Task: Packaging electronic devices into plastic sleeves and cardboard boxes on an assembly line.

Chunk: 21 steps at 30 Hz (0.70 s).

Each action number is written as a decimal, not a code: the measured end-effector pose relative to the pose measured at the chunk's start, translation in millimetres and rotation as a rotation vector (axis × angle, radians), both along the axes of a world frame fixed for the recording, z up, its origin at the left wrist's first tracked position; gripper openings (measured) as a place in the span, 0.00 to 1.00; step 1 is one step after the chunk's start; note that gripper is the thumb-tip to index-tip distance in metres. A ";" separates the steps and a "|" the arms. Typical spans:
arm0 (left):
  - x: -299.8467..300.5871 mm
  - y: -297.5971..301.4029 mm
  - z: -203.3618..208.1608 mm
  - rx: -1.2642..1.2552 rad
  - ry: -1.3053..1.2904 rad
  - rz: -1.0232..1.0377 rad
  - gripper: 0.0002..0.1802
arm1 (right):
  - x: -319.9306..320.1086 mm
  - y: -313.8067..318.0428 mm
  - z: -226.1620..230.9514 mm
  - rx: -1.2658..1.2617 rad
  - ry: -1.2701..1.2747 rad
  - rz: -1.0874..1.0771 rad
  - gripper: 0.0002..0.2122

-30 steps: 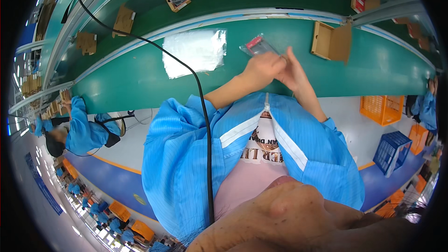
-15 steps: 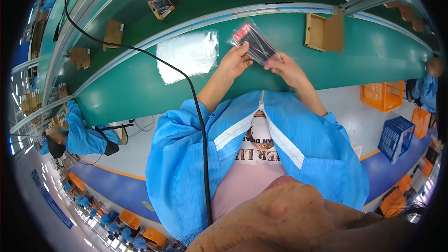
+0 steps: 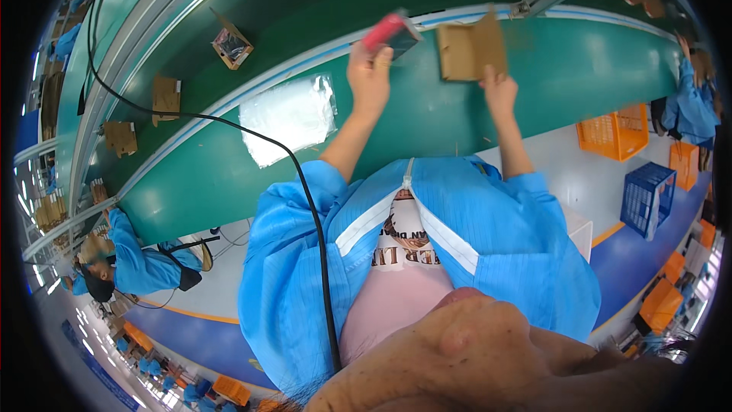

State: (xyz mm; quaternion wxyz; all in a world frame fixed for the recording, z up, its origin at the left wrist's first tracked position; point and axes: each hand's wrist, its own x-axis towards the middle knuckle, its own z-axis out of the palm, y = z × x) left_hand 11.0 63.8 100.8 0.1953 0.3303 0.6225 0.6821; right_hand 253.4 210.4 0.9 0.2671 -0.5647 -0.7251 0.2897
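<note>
My left hand (image 3: 369,82) is closed on a flat red-and-black item (image 3: 395,35) in a clear plastic bag, blurred by motion, held over the green table near its far edge. To its right stands an open brown cardboard box (image 3: 460,53) with its lid flap raised. The fingers of my right hand (image 3: 500,91) pinch the box's near right edge. A stack of clear plastic bags (image 3: 288,118) lies flat on the table to the left of my left hand.
Beyond the table's metal rail, a dark green belt (image 3: 305,11) carries several small boxes, one with a bagged item (image 3: 232,46). A black cable (image 3: 301,160) crosses the view. Orange (image 3: 614,133) and blue crates (image 3: 648,197) stand on the floor at right. Other people sit on both sides.
My right hand has let go of the bagged item and taken hold of the cardboard box. My left hand alone now carries the item, slightly farther away. The whole view has shifted.
</note>
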 end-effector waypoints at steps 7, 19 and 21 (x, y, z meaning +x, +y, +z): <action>21.7 -14.0 -55.9 -0.272 0.487 -0.097 0.14 | -77.0 -84.3 29.9 -0.011 0.217 0.228 0.10; -2.0 -13.0 -48.1 -0.711 1.022 0.069 0.25 | -84.4 -87.0 42.8 0.039 0.044 0.333 0.09; -11.8 -18.4 -73.1 -0.558 1.139 -0.254 0.25 | -86.2 -91.3 50.6 0.043 0.025 0.358 0.10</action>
